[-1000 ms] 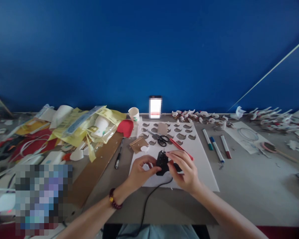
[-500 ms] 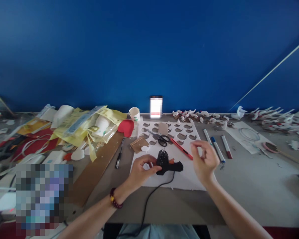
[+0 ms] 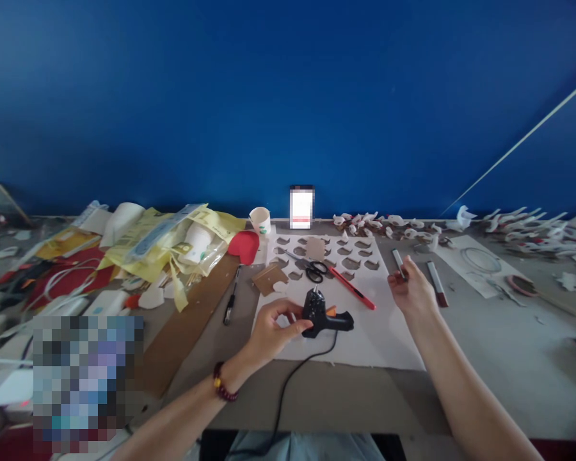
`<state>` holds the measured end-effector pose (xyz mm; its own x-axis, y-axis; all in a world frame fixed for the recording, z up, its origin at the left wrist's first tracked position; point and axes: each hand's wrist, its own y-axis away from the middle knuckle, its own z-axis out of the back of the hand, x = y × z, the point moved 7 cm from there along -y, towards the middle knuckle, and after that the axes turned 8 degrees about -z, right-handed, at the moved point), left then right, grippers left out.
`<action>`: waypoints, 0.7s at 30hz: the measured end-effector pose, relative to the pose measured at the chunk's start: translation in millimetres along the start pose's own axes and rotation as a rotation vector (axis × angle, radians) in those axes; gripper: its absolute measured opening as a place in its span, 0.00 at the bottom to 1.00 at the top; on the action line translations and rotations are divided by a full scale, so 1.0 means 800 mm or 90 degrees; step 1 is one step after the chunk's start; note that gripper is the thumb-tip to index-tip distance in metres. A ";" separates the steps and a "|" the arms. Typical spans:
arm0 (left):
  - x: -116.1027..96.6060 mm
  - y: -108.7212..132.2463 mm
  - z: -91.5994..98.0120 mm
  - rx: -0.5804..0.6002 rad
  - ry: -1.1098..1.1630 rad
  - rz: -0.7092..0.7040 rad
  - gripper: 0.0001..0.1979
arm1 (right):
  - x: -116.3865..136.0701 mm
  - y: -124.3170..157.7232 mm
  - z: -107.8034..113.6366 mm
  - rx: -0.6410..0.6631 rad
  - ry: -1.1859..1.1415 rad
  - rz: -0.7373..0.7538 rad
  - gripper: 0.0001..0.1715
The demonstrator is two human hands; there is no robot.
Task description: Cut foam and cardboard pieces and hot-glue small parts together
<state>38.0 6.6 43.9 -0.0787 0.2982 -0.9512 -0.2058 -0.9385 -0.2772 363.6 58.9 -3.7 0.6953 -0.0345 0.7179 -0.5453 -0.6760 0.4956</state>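
Note:
My left hand point(image 3: 274, 328) is closed on the back end of a black hot glue gun point(image 3: 315, 314), thumb on top. The gun lies on its side over the white sheet point(image 3: 365, 339), its nozzle toward the wall and a cord trailing to the table's front edge. To the right, my right hand point(image 3: 414, 291) is raised with loosely curled fingers apart and nothing seen in them. It covers most of the blue marker beneath; a pale marker point(image 3: 397, 257) pokes out beyond its fingers. A red utility knife point(image 3: 352, 288) and black-handled scissors point(image 3: 315, 271) lie on the sheet.
Left of the sheet are a black pen point(image 3: 232, 298), a brown board point(image 3: 192, 326), a red piece point(image 3: 244, 246), a paper cup point(image 3: 260, 220) and yellow packaging point(image 3: 148, 237). On the right lie a red-ended marker point(image 3: 436, 285), a mesh paddle point(image 3: 521, 285) and white cutouts point(image 3: 532, 230).
My right hand has moved right, from beside the red knife to over the markers, and its fingers have loosened from a pinch. My left hand and the glue gun have barely moved.

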 end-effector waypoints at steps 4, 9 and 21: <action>-0.004 -0.002 0.000 -0.004 0.014 -0.002 0.08 | -0.008 0.002 -0.009 0.037 -0.022 -0.055 0.15; -0.004 -0.003 0.000 -0.008 0.011 -0.008 0.08 | -0.012 0.006 -0.017 0.079 0.015 -0.066 0.11; -0.003 -0.001 0.000 0.001 -0.005 0.002 0.10 | 0.006 0.037 -0.034 0.170 0.177 0.214 0.19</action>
<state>38.4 6.6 46.6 -0.0875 0.2968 -0.9509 -0.2066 -0.9392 -0.2742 338.2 59.0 28.0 0.3311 -0.1094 0.9372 -0.5534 -0.8270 0.0990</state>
